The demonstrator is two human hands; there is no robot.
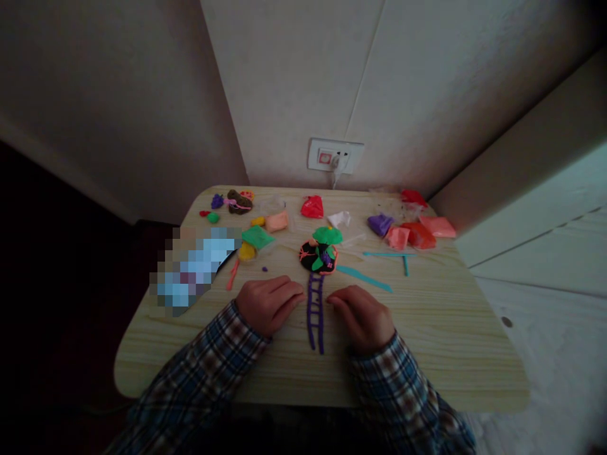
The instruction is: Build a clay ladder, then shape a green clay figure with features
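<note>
At the lower centre of the frame, the person's left hand (270, 304) and right hand (364, 316) flank a purple ladder shape (321, 328) on the pale surface (436, 328). Both hands have curled fingers with tips drawn together (whether they pinch anything cannot be told). The ladder's top meets a black disc (317, 250) at centre. Left of centre, a phone-like device (194, 272) is pixelated, any writing unreadable; the red mark on the wall socket (336, 156), upper centre, is too small to read.
</note>
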